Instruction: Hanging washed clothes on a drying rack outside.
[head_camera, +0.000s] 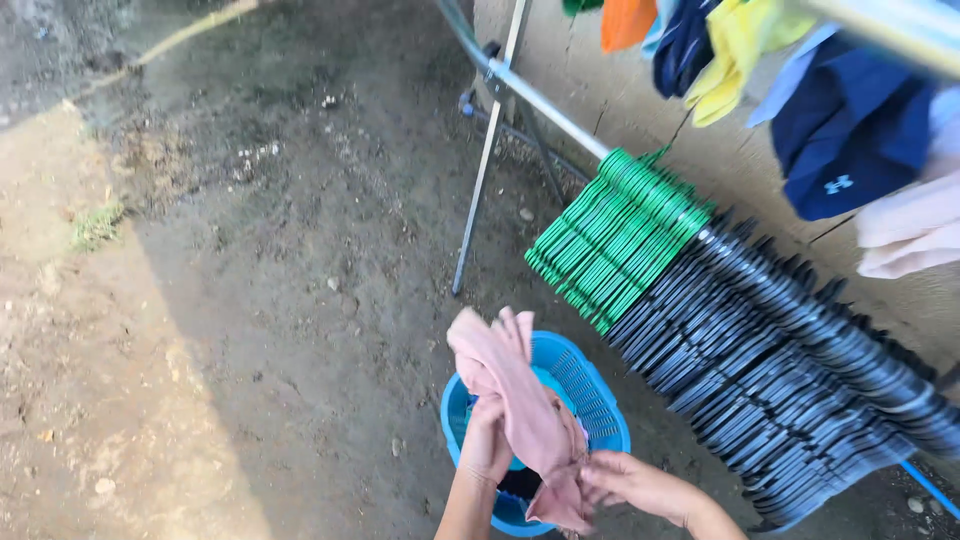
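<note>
Head view: black hangers (800, 390) fill most of the rail (545, 105), with green hangers (615, 240) beside them. A blue basket (590, 385) sits on the dirt below. Both hands hold a pink cloth (525, 410) over it, left hand (487, 445) and right hand (625, 482) each with a closed grip. No labels show on the basket.

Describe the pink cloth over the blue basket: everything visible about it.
The pink cloth is a soft, pale pink fabric, crumpled and folded on itself, hanging lengthwise above the blue plastic basket. The left hand grips its middle from the left; the right hand pinches its lower edge. Its upper end flops in loose folds. Whether it is wet cannot be told.
</note>
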